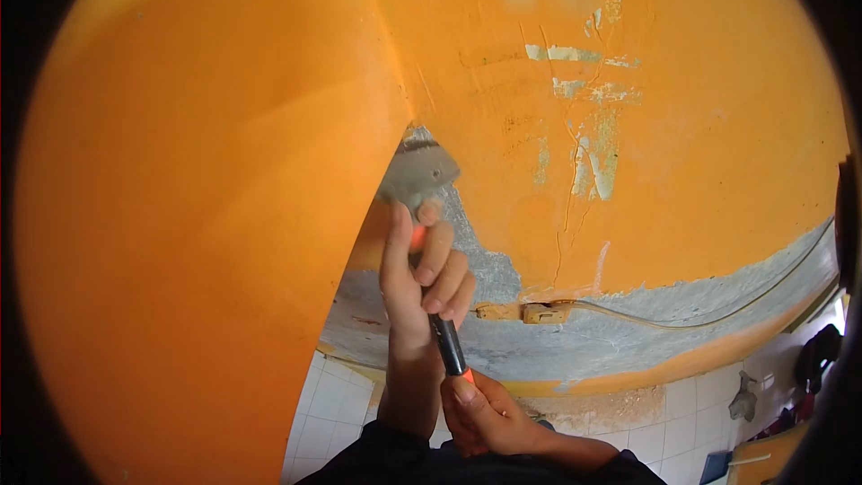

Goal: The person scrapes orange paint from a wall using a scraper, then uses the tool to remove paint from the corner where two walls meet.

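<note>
I hold a scraper with a wide metal blade and a long black handle that has reddish-orange parts. My left hand wraps round the handle just below the blade. Lower down, my right hand grips the handle's end. The blade, slightly blurred, lies against the wall at the top of a bared grey patch, close to the corner. Around that patch the wall still carries orange paint, cracked and flaked to pale spots in several places.
A large orange wall face stands close on the left. A small socket box with a cable sits on the grey strip low on the wall. White tiles lie below. Dark items are at the far right.
</note>
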Available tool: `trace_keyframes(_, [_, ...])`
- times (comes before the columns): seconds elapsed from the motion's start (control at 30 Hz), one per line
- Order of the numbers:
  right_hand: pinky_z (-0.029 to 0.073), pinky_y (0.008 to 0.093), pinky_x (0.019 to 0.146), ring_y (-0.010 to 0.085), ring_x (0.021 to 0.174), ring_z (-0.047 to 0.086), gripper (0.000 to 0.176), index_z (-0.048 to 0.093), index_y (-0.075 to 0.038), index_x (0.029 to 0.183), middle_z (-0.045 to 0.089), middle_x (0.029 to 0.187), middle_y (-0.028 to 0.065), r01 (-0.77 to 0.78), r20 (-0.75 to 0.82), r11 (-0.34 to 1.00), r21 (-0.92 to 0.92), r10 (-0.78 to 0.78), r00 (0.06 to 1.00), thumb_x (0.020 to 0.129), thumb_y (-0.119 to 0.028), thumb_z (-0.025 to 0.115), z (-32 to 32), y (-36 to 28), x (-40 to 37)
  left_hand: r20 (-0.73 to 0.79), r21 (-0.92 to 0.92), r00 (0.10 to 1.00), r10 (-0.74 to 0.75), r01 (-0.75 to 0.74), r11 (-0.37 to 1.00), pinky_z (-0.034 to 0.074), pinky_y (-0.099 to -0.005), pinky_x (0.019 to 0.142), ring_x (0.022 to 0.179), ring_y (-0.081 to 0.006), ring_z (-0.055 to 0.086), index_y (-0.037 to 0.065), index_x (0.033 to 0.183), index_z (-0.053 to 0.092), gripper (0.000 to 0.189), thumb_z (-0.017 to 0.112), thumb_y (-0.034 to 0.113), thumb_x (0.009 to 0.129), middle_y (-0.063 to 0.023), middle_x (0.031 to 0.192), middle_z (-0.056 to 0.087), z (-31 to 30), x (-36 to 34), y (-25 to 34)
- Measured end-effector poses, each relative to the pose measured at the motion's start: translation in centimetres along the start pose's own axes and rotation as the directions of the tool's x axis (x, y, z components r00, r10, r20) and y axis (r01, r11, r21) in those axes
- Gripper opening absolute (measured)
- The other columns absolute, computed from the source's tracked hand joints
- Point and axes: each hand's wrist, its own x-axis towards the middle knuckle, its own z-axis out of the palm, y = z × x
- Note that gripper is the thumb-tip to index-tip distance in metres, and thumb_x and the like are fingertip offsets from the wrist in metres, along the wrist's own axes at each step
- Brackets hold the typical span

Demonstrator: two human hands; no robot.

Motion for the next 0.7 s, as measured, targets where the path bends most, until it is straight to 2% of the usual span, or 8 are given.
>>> trace_keyframes(0.03, [0.037,0.024,0.042,0.0102,0.043,0.037,0.043,0.035,-0.008,0.082,0.037,0.056,0.0019,0.009,0.003,1.0,-0.003,-0.009,1.0,0.101,-0.046,0.032,-0.1,0.4,-0.1,-0.042,0.05,0.999,-0.002,0.004,0.999,0.028,-0.0199,0.028,0.033,-0.0047,0.026,0.013,0.097,0.044,0.033,0.03,0.043,0.103,0.006,0.052,0.029,0.2,-0.1,-0.1])
trace_keyframes(0.1, [0.033,0.0225,0.039,0.0076,0.042,0.038,0.033,0.042,-0.007,0.093,0.04,0.057,-0.0006,0.056,0.017,0.998,0.042,-0.057,0.998,0.103,-0.038,0.035,-0.4,1.3,-0.4,0.022,0.015,0.999,-0.036,0.036,0.999,0.028,-0.0195,0.028,0.032,-0.0044,0.025,0.013,0.097,0.044,0.033,0.031,0.043,0.103,0.0061,0.052,0.028,-0.5,0.0,-0.3])
trace_keyframes(0.23, [0.034,0.0225,0.039,0.0073,0.042,0.038,0.033,0.042,-0.007,0.093,0.04,0.057,-0.0007,-0.003,0.025,0.998,0.064,0.001,1.0,0.103,-0.038,0.035,-0.5,0.7,-0.1,0.033,-0.005,0.999,0.0,0.0,1.0,0.027,-0.0194,0.028,0.032,-0.0046,0.024,0.013,0.096,0.044,0.034,0.031,0.044,0.102,0.0063,0.052,0.028,-0.2,0.3,0.1])
trace_keyframes(0.3, [0.035,0.024,0.041,0.0094,0.042,0.036,0.045,0.036,-0.009,0.079,0.037,0.055,0.0013,-0.002,0.011,0.999,0.044,0.001,1.0,0.1,-0.048,0.033,-0.9,0.9,-0.2,-0.03,0.016,1.0,-0.003,0.004,1.0,0.028,-0.0196,0.028,0.032,-0.0048,0.025,0.013,0.096,0.044,0.034,0.03,0.044,0.103,0.006,0.052,0.028,-0.7,-0.1,-0.4])
trace_keyframes(0.4, [0.035,0.0238,0.041,0.0093,0.042,0.036,0.045,0.036,-0.009,0.079,0.037,0.055,0.0012,0.009,-0.023,0.998,-0.055,-0.01,1.0,0.1,-0.047,0.034,-0.8,0.9,-0.2,0.017,0.033,1.0,0.002,-0.002,0.999,0.028,-0.0198,0.028,0.032,-0.005,0.025,0.014,0.096,0.044,0.035,0.03,0.045,0.102,0.0061,0.052,0.028,-0.7,0.3,-0.3])
trace_keyframes(0.5, [0.034,0.0232,0.041,0.009,0.042,0.036,0.043,0.035,-0.009,0.079,0.037,0.055,0.001,-0.001,0.017,1.0,-0.014,0.001,1.0,0.101,-0.045,0.034,-1.1,-0.5,0.6,0.057,-0.002,0.998,0.026,-0.025,1.0,0.027,-0.02,0.028,0.032,-0.0049,0.025,0.014,0.097,0.044,0.035,0.03,0.045,0.102,0.0064,0.051,0.028,-0.7,0.7,0.0])
trace_keyframes(0.63, [0.033,0.0225,0.041,0.008,0.044,0.037,0.037,0.038,-0.009,0.083,0.039,0.058,0.0003,0.023,0.02,0.997,0.07,-0.025,0.999,0.102,-0.041,0.036,-3.4,3.9,-0.5,-0.065,0.093,0.998,-0.016,0.022,0.995,0.028,-0.0206,0.029,0.032,-0.0057,0.025,0.014,0.095,0.043,0.037,0.028,0.047,0.102,0.0061,0.051,0.028,-4.1,-1.7,-2.2])
trace_keyframes(0.7, [0.033,0.0223,0.043,0.0073,0.047,0.038,0.03,0.041,-0.009,0.09,0.041,0.061,-0.0006,-0.011,-0.083,0.998,-0.064,0.006,0.997,0.102,-0.037,0.039,-5.2,7.1,-1.6,-0.121,0.051,0.986,-0.114,0.121,0.991,0.027,-0.0219,0.03,0.033,-0.0067,0.026,0.015,0.093,0.043,0.039,0.027,0.049,0.101,0.0056,0.051,0.028,-7.5,-3.8,-4.3])
